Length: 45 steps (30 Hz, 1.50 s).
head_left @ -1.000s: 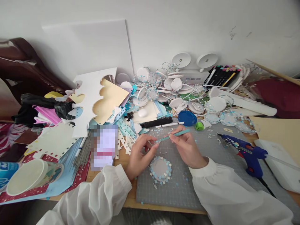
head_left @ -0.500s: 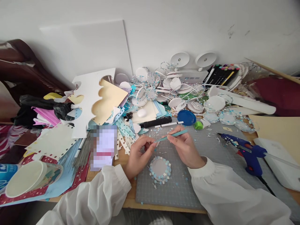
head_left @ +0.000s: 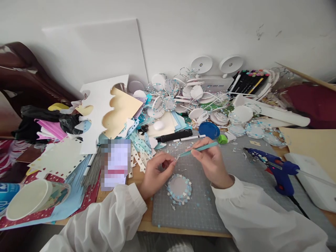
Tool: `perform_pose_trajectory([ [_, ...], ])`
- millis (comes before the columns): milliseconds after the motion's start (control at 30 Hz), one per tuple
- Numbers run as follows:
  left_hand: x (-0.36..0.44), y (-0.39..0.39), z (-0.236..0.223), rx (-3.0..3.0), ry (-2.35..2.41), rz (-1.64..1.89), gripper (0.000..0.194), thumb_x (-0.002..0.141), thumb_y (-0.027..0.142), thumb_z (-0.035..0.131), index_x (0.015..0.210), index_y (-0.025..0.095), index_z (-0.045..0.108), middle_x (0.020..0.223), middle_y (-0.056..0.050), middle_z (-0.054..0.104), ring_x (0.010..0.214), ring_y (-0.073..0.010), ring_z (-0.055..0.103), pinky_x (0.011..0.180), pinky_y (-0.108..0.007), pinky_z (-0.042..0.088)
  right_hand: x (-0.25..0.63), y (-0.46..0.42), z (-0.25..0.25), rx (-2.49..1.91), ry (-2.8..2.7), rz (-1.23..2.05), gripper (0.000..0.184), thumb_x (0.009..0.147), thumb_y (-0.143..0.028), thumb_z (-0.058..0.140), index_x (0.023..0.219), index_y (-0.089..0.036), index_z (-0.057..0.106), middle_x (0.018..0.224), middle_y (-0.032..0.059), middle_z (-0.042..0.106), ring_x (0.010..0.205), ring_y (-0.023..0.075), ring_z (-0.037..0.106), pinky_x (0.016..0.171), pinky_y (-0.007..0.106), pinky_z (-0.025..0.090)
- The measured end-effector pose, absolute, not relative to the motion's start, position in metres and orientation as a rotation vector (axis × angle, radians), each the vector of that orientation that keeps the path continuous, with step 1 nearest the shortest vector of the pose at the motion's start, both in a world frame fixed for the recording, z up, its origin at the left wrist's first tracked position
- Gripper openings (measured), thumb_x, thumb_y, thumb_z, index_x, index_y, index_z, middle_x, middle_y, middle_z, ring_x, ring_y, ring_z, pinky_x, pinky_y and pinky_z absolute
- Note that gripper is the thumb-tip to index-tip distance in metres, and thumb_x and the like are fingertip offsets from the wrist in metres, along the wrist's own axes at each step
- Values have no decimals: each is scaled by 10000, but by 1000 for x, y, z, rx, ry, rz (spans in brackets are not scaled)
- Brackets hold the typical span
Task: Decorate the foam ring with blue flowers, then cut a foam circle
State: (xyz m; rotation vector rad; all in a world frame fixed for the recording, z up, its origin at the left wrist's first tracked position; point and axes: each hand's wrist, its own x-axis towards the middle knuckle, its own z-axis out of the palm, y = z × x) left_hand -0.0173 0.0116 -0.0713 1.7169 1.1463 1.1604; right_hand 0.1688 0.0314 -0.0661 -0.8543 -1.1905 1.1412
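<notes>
My right hand pinches a slim teal tool, its tip pointing left toward my left hand. The left hand's fingers are curled in a pinch right at that tip, around something too small to make out. Just below both hands a white paper disc, edged with tiny blue and white flower cut-outs, lies on the grey cutting mat. Both arms wear white sleeves.
A blue glue gun lies on the mat at right. Behind the hands are a black marker, a white pen, a blue lid and a heap of white discs. Punched paper scraps, card sheets and a paper cup crowd the left.
The right hand and teal tool have shifted slightly right and tilted up, with the tip still at the left fingers. The left hand stays pinched in place.
</notes>
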Motion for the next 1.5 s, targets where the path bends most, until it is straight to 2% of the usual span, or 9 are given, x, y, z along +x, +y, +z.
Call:
perform_pose_trajectory([
  [233,-17,12,-75,1730,1177,1142,127,836,270,603,779,174,663,684,-13,605,606,-115,526,580,-237,435,167,25,-58,-897,-1397,1075,94,803,-288,674,802,-244,591,787,23,555,764,194,585,707,373,476],
  [333,-17,12,-75,1735,1171,1127,122,834,261,602,776,177,668,681,-9,603,606,-112,526,580,-234,436,169,26,-58,-870,-1473,1033,50,828,-244,645,827,-250,595,786,22,551,753,186,575,692,368,472],
  [533,-17,11,-77,1691,1198,1118,109,816,259,619,786,172,678,672,-7,597,586,-106,517,561,-226,423,168,24,-61,-839,-1533,964,77,832,-184,628,831,-249,586,762,14,538,741,182,576,682,373,479],
  [1067,-17,13,-69,1732,1132,1129,114,813,265,609,756,171,637,673,-5,578,607,-109,525,577,-227,437,166,27,-72,-913,-1232,1159,160,764,-313,716,772,-243,572,751,-2,507,706,164,528,656,343,474],
  [1300,-17,13,-68,1731,1116,1107,90,821,225,593,763,172,636,688,-6,575,629,-113,529,590,-230,430,165,32,-64,-903,-1034,1240,203,707,-325,752,733,-237,571,726,-13,503,719,158,542,741,361,475],
  [1500,-20,14,-68,1746,1177,1164,162,874,269,544,767,180,627,724,-22,594,681,-133,533,646,-258,432,166,34,-56,-946,-982,1232,241,669,-355,762,706,-238,555,679,-17,486,669,153,499,689,350,462],
])
